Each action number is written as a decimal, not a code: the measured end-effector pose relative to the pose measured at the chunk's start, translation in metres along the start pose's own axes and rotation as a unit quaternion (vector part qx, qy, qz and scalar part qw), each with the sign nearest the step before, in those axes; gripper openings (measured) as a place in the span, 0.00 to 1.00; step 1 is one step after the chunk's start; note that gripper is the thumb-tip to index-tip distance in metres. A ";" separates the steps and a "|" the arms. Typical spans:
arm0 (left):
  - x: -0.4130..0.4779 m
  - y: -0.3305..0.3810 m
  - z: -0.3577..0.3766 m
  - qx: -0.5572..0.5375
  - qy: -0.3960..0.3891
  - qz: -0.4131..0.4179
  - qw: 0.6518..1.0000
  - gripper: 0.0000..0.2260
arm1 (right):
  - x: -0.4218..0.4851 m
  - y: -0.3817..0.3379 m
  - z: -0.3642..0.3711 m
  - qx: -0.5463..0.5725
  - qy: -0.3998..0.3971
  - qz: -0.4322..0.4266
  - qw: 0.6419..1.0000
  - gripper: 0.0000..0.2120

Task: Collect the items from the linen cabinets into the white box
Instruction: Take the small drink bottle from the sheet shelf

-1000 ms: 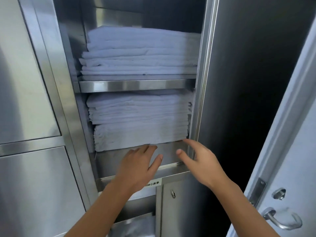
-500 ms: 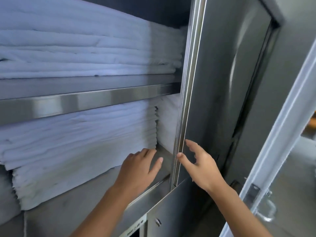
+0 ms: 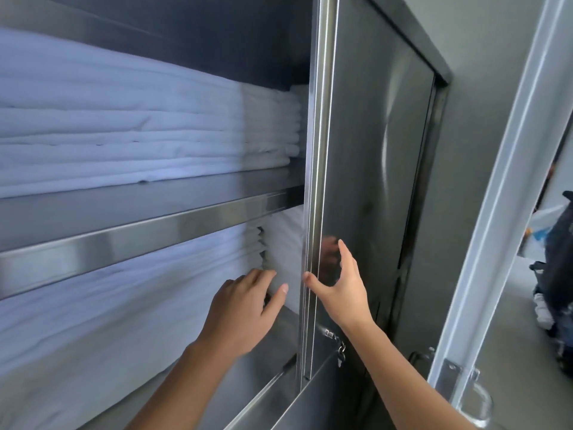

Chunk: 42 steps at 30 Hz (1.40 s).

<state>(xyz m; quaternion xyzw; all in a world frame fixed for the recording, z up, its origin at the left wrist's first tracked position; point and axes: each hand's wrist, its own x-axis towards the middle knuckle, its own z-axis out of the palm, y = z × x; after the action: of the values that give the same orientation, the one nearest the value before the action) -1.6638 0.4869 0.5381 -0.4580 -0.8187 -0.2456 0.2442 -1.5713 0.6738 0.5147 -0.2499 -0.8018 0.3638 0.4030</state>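
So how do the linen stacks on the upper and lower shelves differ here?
The upper stack lies untouched, while the left hand reaches against the right end of the lower stack. The upper stack's right end shows smooth rounded folds; the lower stack's shows a jagged column of separate edges. The right hand touches neither stack; it is at the cabinet door's edge. Both stacks are folded white linen on steel shelves.

Two linen stacks (image 3: 148, 144) (image 3: 124, 305), one shelf (image 3: 139, 237), two hands (image 3: 238, 311) (image 3: 341, 293).
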 end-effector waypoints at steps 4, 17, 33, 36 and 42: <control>0.007 0.001 0.005 0.003 -0.003 0.011 1.000 0.23 | 0.003 0.006 0.001 0.008 -0.005 -0.005 1.000 0.49; 0.029 0.004 0.023 -0.008 0.006 0.052 0.999 0.21 | 0.030 0.024 -0.003 0.019 0.004 -0.003 1.000 0.44; 0.060 0.010 0.038 -0.016 -0.054 0.054 0.997 0.21 | 0.089 0.068 -0.032 0.071 0.000 0.056 0.996 0.47; 0.064 0.013 0.041 -0.017 -0.056 0.054 0.997 0.21 | 0.094 0.072 -0.032 0.045 -0.007 0.056 0.997 0.45; 0.068 0.017 0.047 -0.013 -0.046 0.063 0.997 0.21 | 0.111 0.073 -0.031 0.005 0.031 0.088 0.996 0.37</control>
<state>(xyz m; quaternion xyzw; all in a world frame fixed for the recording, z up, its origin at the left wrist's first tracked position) -1.6885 0.5668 0.5480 -0.5224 -0.7955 -0.2191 0.2151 -1.5987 0.8068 0.5220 -0.3281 -0.7621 0.3941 0.3952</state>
